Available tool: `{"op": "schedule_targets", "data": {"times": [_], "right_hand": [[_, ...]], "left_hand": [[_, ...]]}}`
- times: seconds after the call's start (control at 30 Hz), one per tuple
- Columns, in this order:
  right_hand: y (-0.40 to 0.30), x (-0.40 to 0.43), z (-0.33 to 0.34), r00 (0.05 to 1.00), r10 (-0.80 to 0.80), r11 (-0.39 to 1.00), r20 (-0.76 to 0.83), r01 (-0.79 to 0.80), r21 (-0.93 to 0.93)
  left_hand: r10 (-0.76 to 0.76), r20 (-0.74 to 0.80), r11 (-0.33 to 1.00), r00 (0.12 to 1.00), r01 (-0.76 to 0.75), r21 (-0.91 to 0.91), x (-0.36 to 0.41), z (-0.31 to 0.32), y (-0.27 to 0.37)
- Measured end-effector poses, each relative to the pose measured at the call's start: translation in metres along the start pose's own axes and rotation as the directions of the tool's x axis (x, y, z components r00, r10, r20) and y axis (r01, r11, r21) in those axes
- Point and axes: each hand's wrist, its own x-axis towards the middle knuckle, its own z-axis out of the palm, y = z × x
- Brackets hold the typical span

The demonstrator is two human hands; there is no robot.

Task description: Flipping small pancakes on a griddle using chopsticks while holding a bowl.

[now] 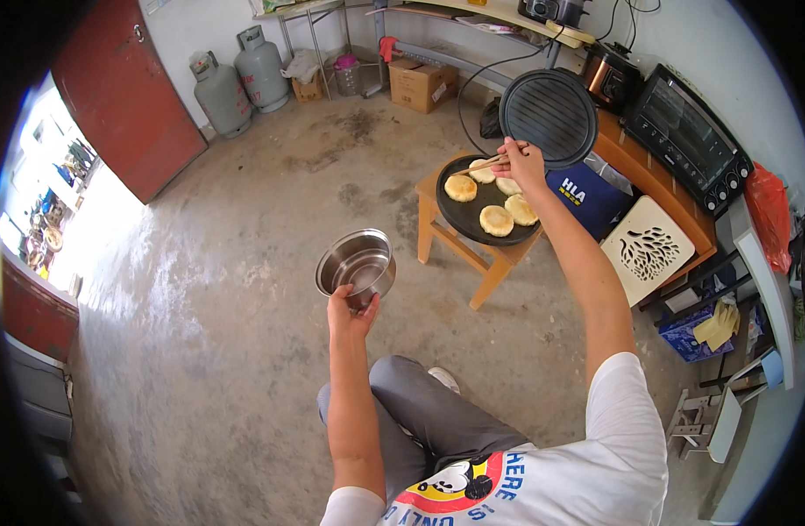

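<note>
My left hand [353, 312] grips a round stainless steel bowl [356, 260] by its near side; the inside looks bare. In my right hand [522, 166] is a pair of wooden chopsticks [479, 167], their tips by the browned flatbread [461, 188] at the left of an electric griddle [468, 220]. Several round flatbreads lie on this black plate, among them a paler one [496, 221] near the front edge. My hand and forearm partly cover the right side. The ridged griddle lid [548, 117] stands raised behind. A wooden stool [484, 265] carries the griddle.
A blue bag [586, 197] and a cream board with a cut-out tree pattern [647, 246] stand right of the stool. Beyond them, an orange wooden cabinet [665, 191] bears a toaster oven [688, 135]. A cable [463, 108] runs behind the griddle. Gas cylinders [221, 95] stand near the red door [123, 92].
</note>
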Motion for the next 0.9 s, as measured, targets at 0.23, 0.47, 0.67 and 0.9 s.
{"op": "schedule_targets", "data": {"times": [0.23,0.47,0.67,0.9], "right_hand": [[-0.011,-0.016,-0.007,0.992,0.018,0.998,0.125,-0.01,-0.062],[-0.02,-0.032,-0.019,0.976,0.04,0.998,0.216,-0.029,-0.053],[-0.03,-0.01,-0.056,0.989,-0.142,0.99,0.047,0.143,-0.012],[-0.004,0.009,-0.058,0.986,-0.165,0.941,-0.004,0.156,-0.302]], "left_hand": [[0.003,-0.01,1.0,1.0,-0.003,-0.004,0.004,-0.001,-0.001],[0.01,-0.025,1.0,1.0,-0.01,0.001,0.005,-0.001,-0.001],[-0.018,-0.004,1.0,1.0,0.018,0.02,0.008,-0.002,-0.002],[0.007,-0.007,1.0,1.0,-0.007,0.007,0.005,-0.002,-0.003]]}}
